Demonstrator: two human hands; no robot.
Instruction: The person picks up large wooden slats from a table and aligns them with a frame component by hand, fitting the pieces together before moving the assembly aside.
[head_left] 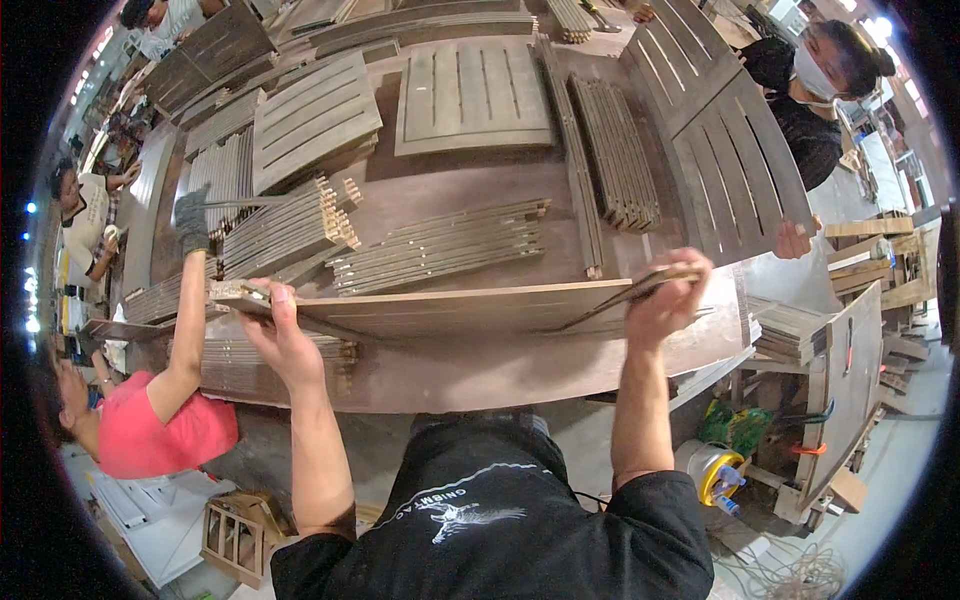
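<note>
A brown wooden panel [470, 308] stands tilted nearly edge-on above the near side of the table, with a short piece at each end. My left hand [285, 335] is closed round its left end, thumb up. At the other end my right hand [668, 300] grips the right end piece, slightly blurred by motion. Just beyond the panel lies a stack of wooden slats [440, 245]. The panel's lower face is partly in shadow.
Slotted panels [475, 97] and bundled slats [615, 150] cover the brown table [430, 385]. At right, a masked person [810, 110] holds a large slotted panel [735, 150]. A person in a red shirt [165, 425] reaches across from the left. A white bucket [708, 470] stands below right.
</note>
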